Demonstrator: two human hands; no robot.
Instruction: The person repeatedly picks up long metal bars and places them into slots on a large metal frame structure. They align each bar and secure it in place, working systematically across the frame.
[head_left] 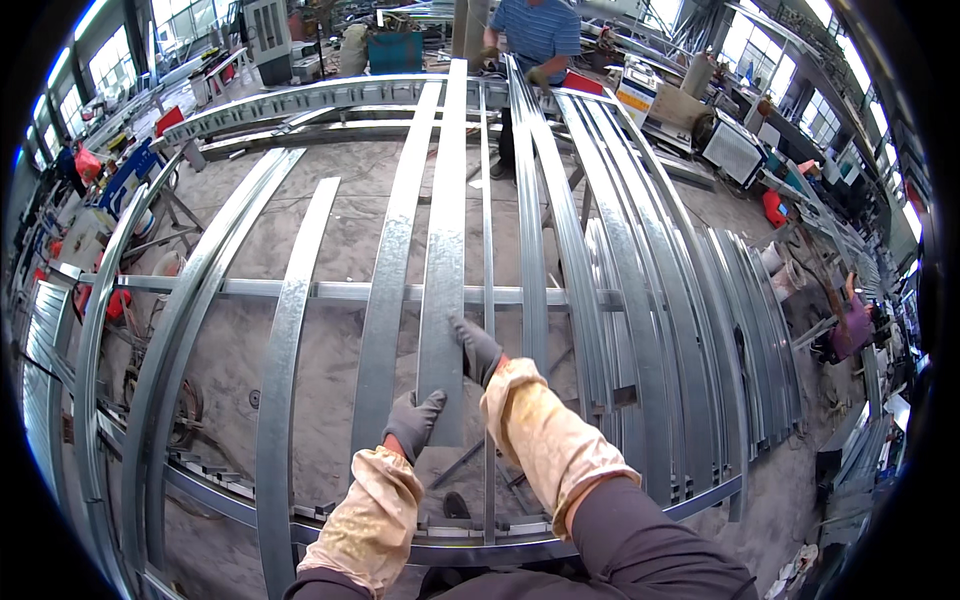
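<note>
A long flat galvanized steel profile (444,240) runs away from me across the frame, one of several laid side by side. My left hand (413,424), in a dark grey glove, is closed around the left edge of its near end, thumb on top. Farther up, my right hand (477,352), gloved alike, grips the right edge; its lower fingers are hidden. Pale stained sleeve covers reach up both forearms. Close on the left lies another wide profile (385,280), and a narrow bar (488,250) stands just right of the held one.
At the far end a person in a blue striped shirt (535,35) has gloved hands at other profiles. A cross rail (330,291) and a curved-looking near rail (480,552) support the lengths. More profiles are stacked at right (760,340). A second person (852,328) is at far right.
</note>
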